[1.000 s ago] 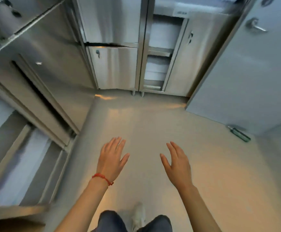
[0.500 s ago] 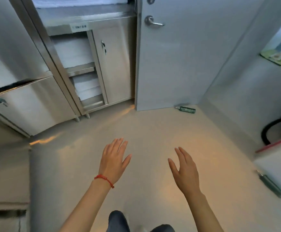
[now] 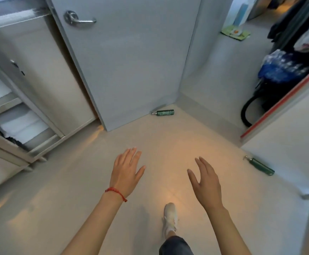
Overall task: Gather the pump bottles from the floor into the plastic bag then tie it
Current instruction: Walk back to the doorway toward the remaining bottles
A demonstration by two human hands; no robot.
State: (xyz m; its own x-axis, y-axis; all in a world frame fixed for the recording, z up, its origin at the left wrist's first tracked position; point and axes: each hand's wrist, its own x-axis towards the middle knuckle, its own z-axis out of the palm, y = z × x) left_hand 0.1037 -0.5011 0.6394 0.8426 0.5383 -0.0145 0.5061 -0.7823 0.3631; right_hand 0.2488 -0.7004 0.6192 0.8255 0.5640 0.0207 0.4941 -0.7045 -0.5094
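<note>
Two dark green pump bottles lie on their sides on the beige floor. One pump bottle [image 3: 164, 112] rests in the corner at the foot of the grey door. The other pump bottle [image 3: 260, 165] lies at the right against a white wall. My left hand [image 3: 127, 172], with a red cord at the wrist, hovers over the floor with fingers apart and nothing in it. My right hand [image 3: 205, 181] is also spread and holds nothing. Both hands are well short of either bottle. No plastic bag shows in the view.
A grey door [image 3: 128, 61] with a metal handle stands ahead. Steel cabinets [image 3: 30, 85] with shelves line the left. At the right an opening holds a blue bag [image 3: 282, 69], hanging clothes and a black hose. My white shoe [image 3: 170, 218] is below.
The view has swung to the right, from the steel cabinets to the door corner. The second bottle at the right wall has come fully into view. Both hands stay spread and hold nothing.
</note>
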